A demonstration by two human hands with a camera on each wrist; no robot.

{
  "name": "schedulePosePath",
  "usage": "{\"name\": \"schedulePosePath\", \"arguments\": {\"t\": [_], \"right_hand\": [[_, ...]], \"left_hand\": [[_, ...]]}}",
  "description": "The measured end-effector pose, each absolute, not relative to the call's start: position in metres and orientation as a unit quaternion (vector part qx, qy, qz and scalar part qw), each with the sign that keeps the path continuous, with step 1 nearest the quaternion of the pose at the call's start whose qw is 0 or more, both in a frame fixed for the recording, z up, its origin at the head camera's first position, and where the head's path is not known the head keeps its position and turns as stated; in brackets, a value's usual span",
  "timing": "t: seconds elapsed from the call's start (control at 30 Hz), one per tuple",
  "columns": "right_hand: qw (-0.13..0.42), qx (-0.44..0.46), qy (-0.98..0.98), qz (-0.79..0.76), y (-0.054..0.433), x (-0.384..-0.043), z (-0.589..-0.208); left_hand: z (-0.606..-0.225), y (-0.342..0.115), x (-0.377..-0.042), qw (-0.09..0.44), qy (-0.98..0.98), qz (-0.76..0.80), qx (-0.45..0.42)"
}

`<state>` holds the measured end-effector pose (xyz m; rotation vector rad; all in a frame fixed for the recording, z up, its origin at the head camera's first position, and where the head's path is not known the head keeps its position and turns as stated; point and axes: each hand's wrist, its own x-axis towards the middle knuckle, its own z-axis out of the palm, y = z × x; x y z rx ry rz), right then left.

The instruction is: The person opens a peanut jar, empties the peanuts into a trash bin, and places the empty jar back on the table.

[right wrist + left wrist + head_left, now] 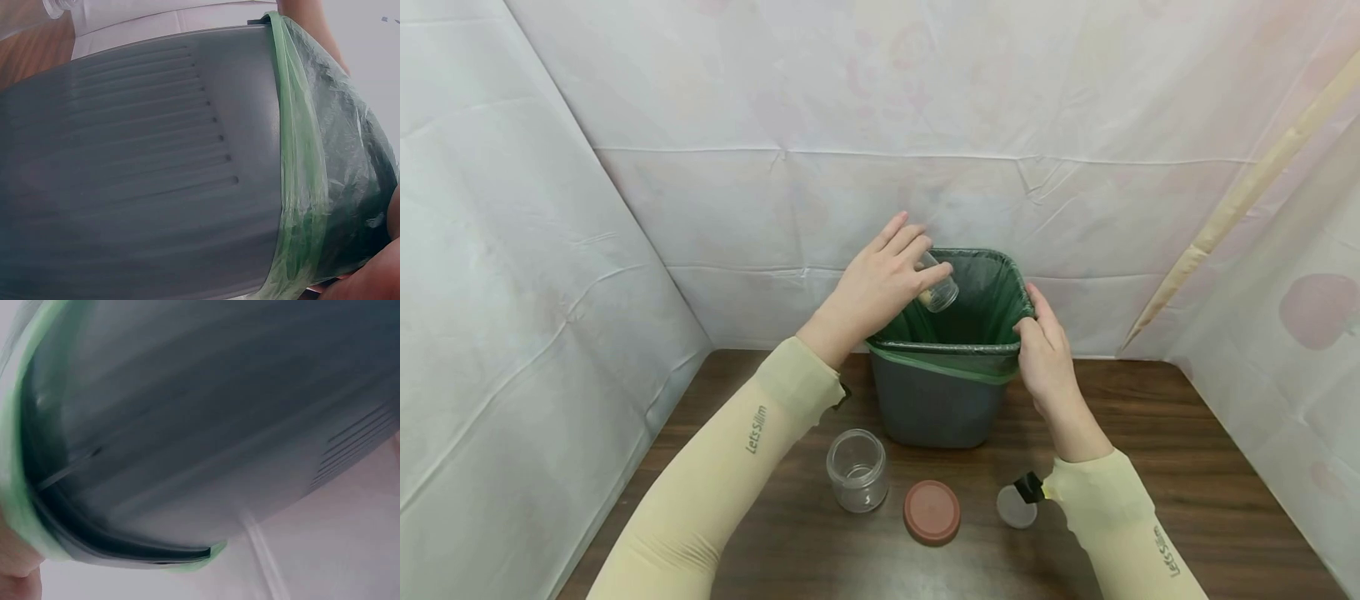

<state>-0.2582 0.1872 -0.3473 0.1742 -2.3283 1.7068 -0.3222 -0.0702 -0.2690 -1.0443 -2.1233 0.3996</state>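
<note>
My left hand (883,275) holds a small clear jar (942,294), tilted, over the mouth of a dark grey trash bin (936,408). Part of this jar is hidden behind the fingers. A green bag (988,292) lines the bin and folds over its rim. On the bin's right side, my right hand (1047,354) grips the lined rim, thumb on top. In the right wrist view the bin's ribbed wall (156,137) fills much of the picture, with the bag's green edge (303,169) around its top.
A larger clear jar (857,475) stands without a lid on the wooden table (1120,408), in front of the bin. To its right lie a reddish-brown lid (932,511) and a small whitish lid (1017,507). Pale cloth walls (865,200) enclose the table.
</note>
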Motion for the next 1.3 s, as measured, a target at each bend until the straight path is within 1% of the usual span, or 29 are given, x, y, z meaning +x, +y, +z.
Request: {"name": "schedulePosePath", "arguments": {"t": [0.3, 0.53, 0.73, 0.97, 1.3], "right_hand": [[0.129, 0.062, -0.795, 0.590, 0.1866, -0.2575, -0.3470], [0.125, 0.064, -0.793, 0.592, 0.1853, -0.2572, -0.3470], [0.127, 0.062, -0.793, 0.592, 0.1851, -0.2562, -0.3469], [0.126, 0.059, -0.795, 0.590, 0.1864, -0.2579, -0.3474], [0.127, 0.057, -0.796, 0.589, 0.1868, -0.2574, -0.3476]], "left_hand": [[-0.2652, -0.0687, -0.3169, 0.366, -0.819, 0.169, -0.408], [-0.2695, -0.0675, -0.3149, 0.351, -0.825, 0.176, -0.405], [-0.2693, -0.0696, -0.3170, 0.356, -0.825, 0.180, -0.401], [-0.2699, -0.0697, -0.3154, 0.365, -0.813, 0.170, -0.420], [-0.2696, -0.0700, -0.3138, 0.365, -0.813, 0.169, -0.422]]}}
